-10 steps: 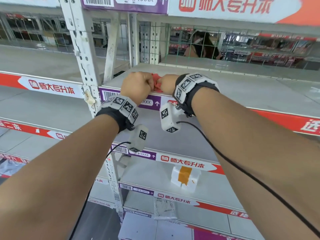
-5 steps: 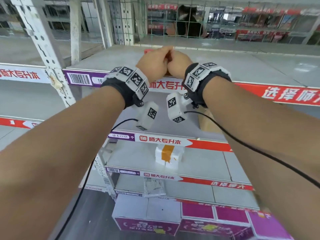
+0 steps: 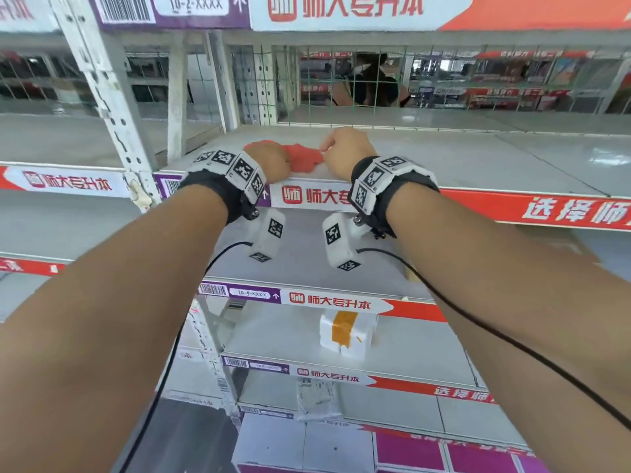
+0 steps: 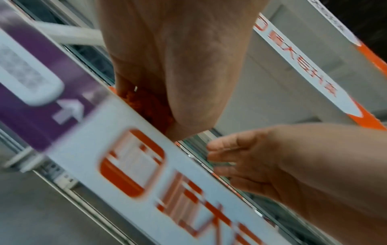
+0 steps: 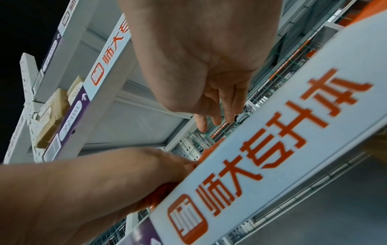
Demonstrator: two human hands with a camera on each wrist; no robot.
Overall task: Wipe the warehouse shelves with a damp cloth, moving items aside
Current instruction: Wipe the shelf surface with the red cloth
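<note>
red cloth (image 3: 302, 158) bunched at front edge of shelf (image 3: 444, 158), gripped under curled left hand (image 3: 269, 162); right hand (image 3: 345, 151) pinching its far end. could slip off the lip if released or dragged outward. reading outward: edge strip (image 3: 309, 196) "师大专升本", "选择师"; overhead barcode label (image 3: 194, 3) "10-2-xxxx".

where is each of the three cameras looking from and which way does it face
Head: on the person's head, facing forward and down at the shelf; shows both forearms, left hand and right hand at the red cloth.
Left wrist: under the left wrist, looking up past the shelf's front label; shows the left palm, the cloth, the right hand.
Right wrist: under the right wrist, looking up along the right hand's fingers; shows the left forearm.
Shared: all three show the label strip and the cloth.
</note>
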